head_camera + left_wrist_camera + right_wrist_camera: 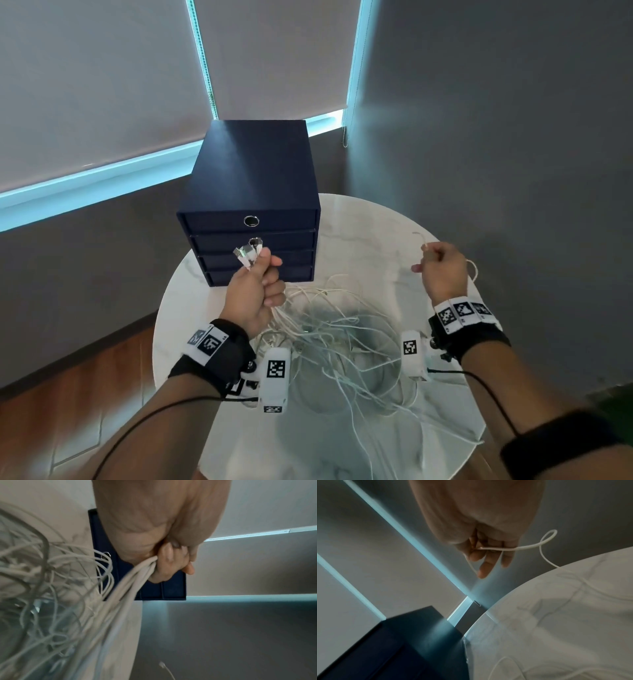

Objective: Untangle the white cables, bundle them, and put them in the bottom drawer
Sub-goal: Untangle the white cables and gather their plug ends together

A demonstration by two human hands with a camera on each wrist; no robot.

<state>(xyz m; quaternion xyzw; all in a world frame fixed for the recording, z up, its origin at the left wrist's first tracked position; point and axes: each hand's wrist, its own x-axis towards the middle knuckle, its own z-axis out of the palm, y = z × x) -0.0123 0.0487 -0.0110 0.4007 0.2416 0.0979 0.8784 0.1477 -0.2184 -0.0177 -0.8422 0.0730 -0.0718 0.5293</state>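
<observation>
A tangle of white cables [342,346] lies on the round white marble table [370,222]. My left hand [255,291] is raised in front of the drawer unit and grips several cables in its fist [164,566]; their plugs [247,255] stick out above the thumb. My right hand [442,269] is up at the right and pinches one thin white cable [518,548], which loops past the wrist down to the table. The dark blue drawer unit [253,178] stands at the table's far left; all its drawers look closed, the bottom one [298,275] partly hidden by my left hand.
Grey roller blinds [102,85] and a grey wall [496,120] stand behind the table. A wooden floor [68,411] shows at the lower left. The table edge curves close past my right hand.
</observation>
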